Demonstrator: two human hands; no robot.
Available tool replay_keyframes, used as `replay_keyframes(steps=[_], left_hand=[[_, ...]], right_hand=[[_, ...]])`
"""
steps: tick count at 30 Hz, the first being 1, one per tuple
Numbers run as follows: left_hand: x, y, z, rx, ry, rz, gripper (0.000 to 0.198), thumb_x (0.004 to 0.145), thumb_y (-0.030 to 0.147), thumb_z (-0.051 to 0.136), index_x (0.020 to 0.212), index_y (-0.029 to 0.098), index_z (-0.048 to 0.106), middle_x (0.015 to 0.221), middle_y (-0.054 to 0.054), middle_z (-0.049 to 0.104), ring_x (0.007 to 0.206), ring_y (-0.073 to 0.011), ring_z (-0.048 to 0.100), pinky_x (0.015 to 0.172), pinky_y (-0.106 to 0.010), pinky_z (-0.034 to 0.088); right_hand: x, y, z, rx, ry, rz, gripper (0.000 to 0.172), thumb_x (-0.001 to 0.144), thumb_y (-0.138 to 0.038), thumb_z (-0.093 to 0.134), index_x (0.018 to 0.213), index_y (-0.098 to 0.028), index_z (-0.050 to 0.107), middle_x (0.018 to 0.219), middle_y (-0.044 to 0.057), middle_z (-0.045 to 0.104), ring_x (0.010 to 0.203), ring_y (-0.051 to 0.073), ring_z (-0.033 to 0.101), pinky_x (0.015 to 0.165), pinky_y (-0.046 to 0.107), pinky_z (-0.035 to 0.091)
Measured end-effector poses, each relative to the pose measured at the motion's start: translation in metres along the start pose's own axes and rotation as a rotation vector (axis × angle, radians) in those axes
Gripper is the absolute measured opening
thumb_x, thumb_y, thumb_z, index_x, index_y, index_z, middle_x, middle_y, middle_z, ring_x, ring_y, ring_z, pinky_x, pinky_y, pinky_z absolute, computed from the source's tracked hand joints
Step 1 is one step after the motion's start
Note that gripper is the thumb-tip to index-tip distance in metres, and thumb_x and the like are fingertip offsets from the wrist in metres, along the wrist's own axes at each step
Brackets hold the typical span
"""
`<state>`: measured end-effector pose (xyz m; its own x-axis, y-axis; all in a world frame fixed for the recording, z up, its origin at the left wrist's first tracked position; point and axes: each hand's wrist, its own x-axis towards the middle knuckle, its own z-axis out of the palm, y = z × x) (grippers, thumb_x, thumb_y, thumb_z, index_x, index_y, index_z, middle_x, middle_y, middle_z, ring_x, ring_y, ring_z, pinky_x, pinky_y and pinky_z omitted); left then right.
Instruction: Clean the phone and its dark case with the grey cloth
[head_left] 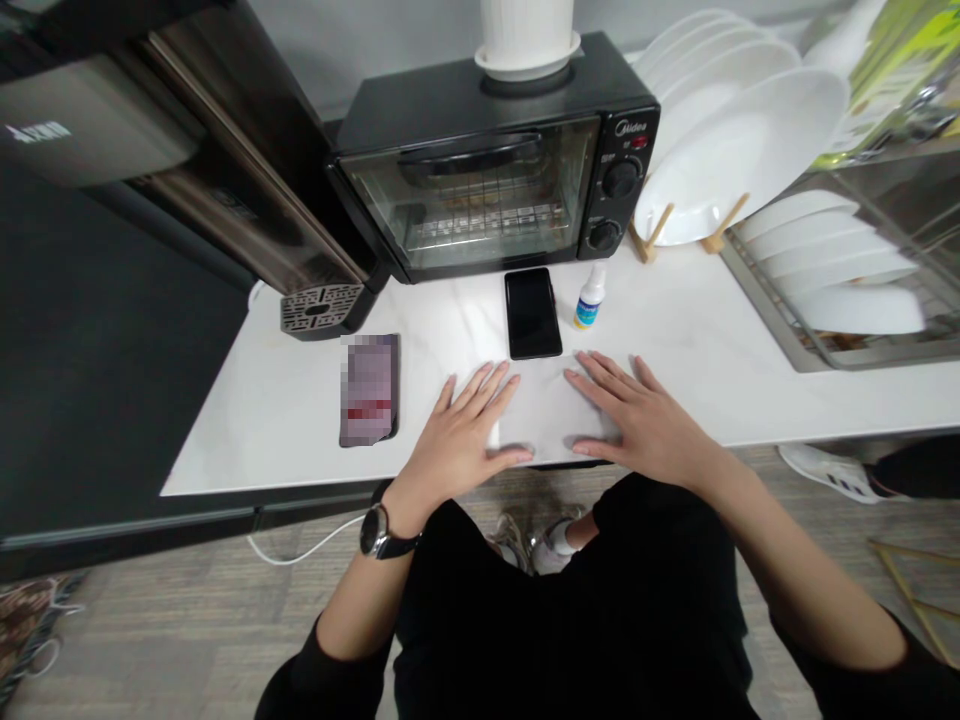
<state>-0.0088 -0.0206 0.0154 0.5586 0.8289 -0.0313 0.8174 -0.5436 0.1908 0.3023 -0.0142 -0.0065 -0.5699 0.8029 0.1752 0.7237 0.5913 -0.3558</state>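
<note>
Both my hands lie flat on a white cloth (551, 415) spread at the front edge of the white counter (270, 420). My left hand (461, 430), with a watch on the wrist, presses the cloth's left side with fingers stretched out. My right hand (637, 420) rests on its right side, fingers also spread. Just beyond the cloth lies a black phone (532, 312), face up with a dark screen. A small white dropper bottle (590, 298) with a blue label stands to the right of that phone.
A second phone (368, 390) lies left of my hands. A black toaster oven (487, 165) stands at the back, a white pot on top. White plates (739, 150) sit in a wooden rack, more in the sink rack (840, 270). A dark appliance (225, 170) stands at left.
</note>
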Motion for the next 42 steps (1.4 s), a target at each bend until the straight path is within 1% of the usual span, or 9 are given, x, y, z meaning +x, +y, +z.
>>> replay_keyframes(steps=[5, 9, 11, 15, 18, 20, 24, 31, 42], left_hand=[[-0.004, -0.001, -0.005, -0.041, -0.014, 0.029, 0.098, 0.098, 0.077, 0.050, 0.174, 0.031, 0.010, 0.181, -0.010, 0.016, 0.169, -0.0377, 0.013, 0.133, -0.073, 0.012], [0.016, -0.007, -0.031, -0.121, 0.107, 0.066, 0.081, 0.105, 0.069, 0.047, 0.172, 0.033, 0.021, 0.180, -0.008, 0.024, 0.169, -0.0336, 0.016, 0.135, -0.069, 0.015], [0.044, -0.011, -0.048, -0.177, 0.235, 0.107, 0.072, 0.107, 0.063, 0.050, 0.169, 0.031, 0.032, 0.175, -0.008, 0.039, 0.164, -0.0311, 0.032, 0.135, -0.063, 0.023], [0.123, -0.014, -0.066, -0.339, 0.490, 0.264, 0.051, 0.110, 0.045, 0.052, 0.156, 0.023, 0.051, 0.149, -0.010, 0.066, 0.131, -0.0228, 0.068, 0.117, -0.041, 0.050], [0.169, -0.011, -0.056, -0.322, 0.673, 0.253, 0.042, 0.112, 0.034, 0.046, 0.151, 0.021, 0.053, 0.141, -0.011, 0.067, 0.115, -0.0178, 0.071, 0.109, -0.034, 0.052], [0.184, -0.007, -0.044, -0.250, 0.682, 0.249, 0.032, 0.113, 0.031, 0.044, 0.135, 0.019, 0.064, 0.133, -0.011, 0.068, 0.120, -0.0197, 0.068, 0.106, -0.034, 0.052], [0.186, -0.002, -0.028, -0.180, 0.655, 0.202, 0.025, 0.111, 0.033, 0.047, 0.123, 0.019, 0.064, 0.125, -0.010, 0.068, 0.113, -0.0200, 0.068, 0.094, -0.031, 0.053], [0.183, -0.009, -0.029, -0.109, 0.611, 0.021, 0.024, 0.107, 0.040, 0.054, 0.101, 0.021, 0.066, 0.098, -0.004, 0.072, 0.082, -0.0195, 0.067, 0.066, -0.031, 0.038], [0.188, -0.018, -0.023, -0.218, 0.582, 0.071, 0.048, 0.108, 0.045, 0.050, 0.068, 0.021, 0.058, 0.065, 0.001, 0.064, 0.061, -0.0149, 0.054, 0.061, -0.033, 0.028]], right_hand=[[0.013, 0.016, -0.022, 0.297, 0.193, 0.123, 0.055, 0.102, -0.056, 0.063, 0.148, -0.027, 0.062, 0.160, 0.011, 0.060, 0.145, 0.032, 0.061, 0.127, 0.062, 0.043], [0.051, 0.042, -0.034, 0.409, 0.420, 0.227, 0.059, 0.092, -0.053, 0.075, 0.142, -0.024, 0.065, 0.146, 0.013, 0.070, 0.131, 0.034, 0.069, 0.111, 0.057, 0.057], [0.079, 0.054, -0.035, 0.426, 0.440, 0.199, 0.073, 0.086, -0.056, 0.080, 0.146, -0.021, 0.060, 0.145, 0.015, 0.070, 0.126, 0.034, 0.071, 0.108, 0.056, 0.058], [0.130, 0.071, -0.033, 0.345, 0.403, -0.004, 0.051, 0.096, -0.063, 0.063, 0.118, -0.018, 0.072, 0.117, 0.011, 0.079, 0.108, 0.029, 0.075, 0.103, 0.048, 0.059], [0.151, 0.076, -0.024, 0.256, 0.449, -0.067, 0.059, 0.103, -0.070, 0.042, 0.121, -0.019, 0.068, 0.116, 0.014, 0.076, 0.106, 0.028, 0.072, 0.096, 0.045, 0.059], [0.156, 0.079, -0.015, 0.220, 0.461, -0.081, 0.065, 0.105, -0.072, 0.030, 0.128, -0.020, 0.063, 0.124, 0.016, 0.074, 0.114, 0.031, 0.070, 0.099, 0.047, 0.057], [0.154, 0.081, -0.003, 0.163, 0.411, -0.113, 0.063, 0.105, -0.070, 0.028, 0.128, -0.021, 0.061, 0.120, 0.017, 0.074, 0.110, 0.032, 0.071, 0.095, 0.046, 0.056], [0.151, 0.073, -0.012, 0.107, 0.359, -0.120, 0.045, 0.106, -0.057, 0.034, 0.113, -0.022, 0.062, 0.098, 0.010, 0.073, 0.088, 0.027, 0.069, 0.083, 0.039, 0.052], [0.150, 0.069, -0.015, 0.016, 0.299, -0.102, 0.041, 0.106, -0.053, 0.037, 0.099, -0.023, 0.064, 0.084, 0.006, 0.073, 0.072, 0.023, 0.064, 0.069, 0.034, 0.040]])
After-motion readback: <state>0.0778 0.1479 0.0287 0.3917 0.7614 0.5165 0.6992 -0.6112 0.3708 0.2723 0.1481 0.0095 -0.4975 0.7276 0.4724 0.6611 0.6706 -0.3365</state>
